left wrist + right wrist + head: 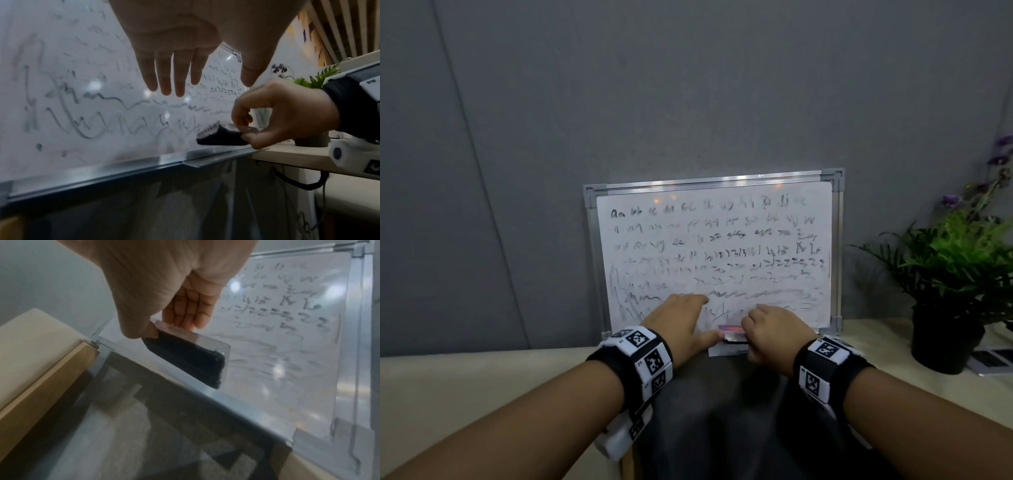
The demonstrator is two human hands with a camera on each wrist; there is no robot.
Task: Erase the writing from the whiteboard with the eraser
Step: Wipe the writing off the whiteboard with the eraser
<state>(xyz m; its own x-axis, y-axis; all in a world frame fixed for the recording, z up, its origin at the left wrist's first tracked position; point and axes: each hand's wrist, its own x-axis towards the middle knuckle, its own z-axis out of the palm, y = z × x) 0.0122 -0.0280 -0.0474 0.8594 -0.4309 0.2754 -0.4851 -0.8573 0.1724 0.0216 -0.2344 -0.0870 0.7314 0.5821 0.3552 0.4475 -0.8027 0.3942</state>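
In the head view the whiteboard (714, 253) leans upright against the grey wall, bridging the gap between two tabletops, its writing covering nearly the whole face, so nearly all the erasing remains; the left hand (681, 325) lies flat on the board at about 7 o'clock, and the right hand (774, 332) holds the eraser (732, 334) at 6 o'clock near the bottom rail. A potted plant (959, 274) stands at 3 o'clock; a wide sideways stroke might knock it. In the left wrist view the left fingers (164, 78) are straight and close together, steadying the board; if they lift, the propped board may slide. In the right wrist view thumb and fingertips (185, 316) pinch only one end of the eraser (189, 356), felt facing down: such a light grip could let it twist or drop through the gap below.
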